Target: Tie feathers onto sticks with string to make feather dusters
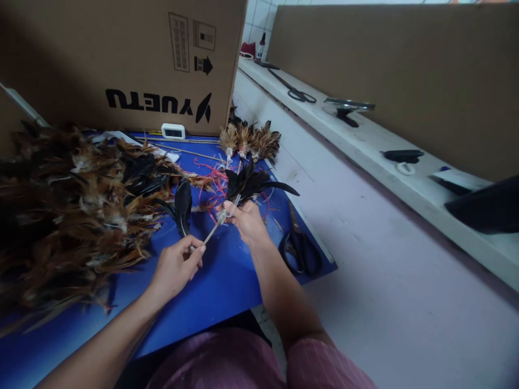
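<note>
My left hand (178,266) pinches the lower end of a thin stick (211,233), with the quill of a black feather (183,205) by its fingers. Closed around the stick's upper end is my right hand (245,220), where black feathers (247,182) fan out above a whitish binding. Behind that hand lie tangled pink strings (214,181) on the blue table (227,281). A large heap of brown and black feathers (89,210) covers the table's left side.
Black-handled scissors (300,251) lie near the table's right corner. Finished-looking feather bunches (247,141), thin sticks (190,151) and a small white digital display (173,131) are at the back, before a cardboard box (141,54). A white ledge (365,146) holds more tools.
</note>
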### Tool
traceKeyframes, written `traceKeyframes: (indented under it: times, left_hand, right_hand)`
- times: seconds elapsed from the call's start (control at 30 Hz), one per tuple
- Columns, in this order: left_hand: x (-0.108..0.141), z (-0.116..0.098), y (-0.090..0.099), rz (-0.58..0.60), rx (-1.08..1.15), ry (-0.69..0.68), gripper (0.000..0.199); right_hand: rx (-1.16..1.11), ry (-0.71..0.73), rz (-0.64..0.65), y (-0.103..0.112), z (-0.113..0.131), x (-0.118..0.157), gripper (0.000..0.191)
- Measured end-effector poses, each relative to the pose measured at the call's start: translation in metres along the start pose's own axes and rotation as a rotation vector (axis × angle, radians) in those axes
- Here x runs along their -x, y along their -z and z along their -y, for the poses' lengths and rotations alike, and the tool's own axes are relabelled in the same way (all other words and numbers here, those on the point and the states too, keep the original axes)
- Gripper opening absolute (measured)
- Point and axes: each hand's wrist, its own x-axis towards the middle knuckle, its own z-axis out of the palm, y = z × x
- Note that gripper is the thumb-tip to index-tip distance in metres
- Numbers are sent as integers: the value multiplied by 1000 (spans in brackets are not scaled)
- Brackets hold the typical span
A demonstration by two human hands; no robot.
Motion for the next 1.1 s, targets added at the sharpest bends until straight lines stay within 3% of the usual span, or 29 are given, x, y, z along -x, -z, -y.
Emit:
traceKeyframes:
  times: [0.43,0.57,0.77,1.1]
  left_hand:
    - [0,0,1,-44,-30,25,23]
    - [-1,-5,4,104,159,143,31]
    - [0,-16,9,284,380,291,37]
    - [0,-21,3,114,413,315,36]
  right_hand:
    - [9,-7,24,-4,-5,1,32]
    - [-25,-38,61,-3,-2,1,34]
    - [-50,3,20,6,8,-1,35]
    - [-79,-32,-15,1,0,-1,32]
